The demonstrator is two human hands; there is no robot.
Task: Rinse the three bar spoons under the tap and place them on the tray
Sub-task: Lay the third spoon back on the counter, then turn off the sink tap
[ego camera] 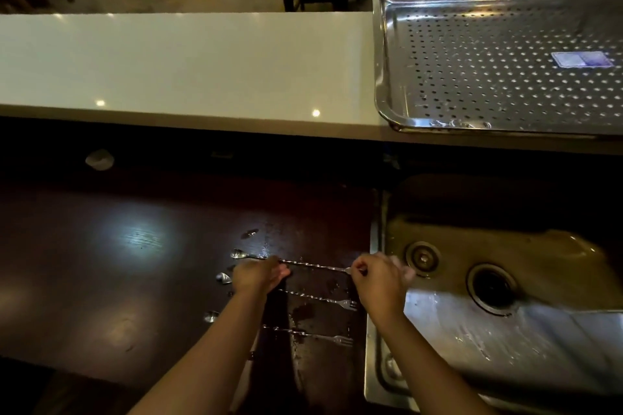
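Note:
Three bar spoons with twisted stems lie side by side on the dark wet counter, bowls to the left, fork ends to the right. My left hand [258,276] grips the far spoon [313,265] near its bowl end, and my right hand [377,283] pinches its fork end. The middle spoon [320,298] and the near spoon [303,333] lie free, partly hidden by my left forearm. A perforated steel tray [384,44] sits on the raised white ledge at the upper right. No tap is visible.
A steel sink [455,330] with a dark drain hole [490,286] lies right of the spoons, below the tray. The white ledge [185,67] runs across the back. Chairs stand on the floor beyond. A crumpled white scrap [99,159] lies in the shadow under the ledge.

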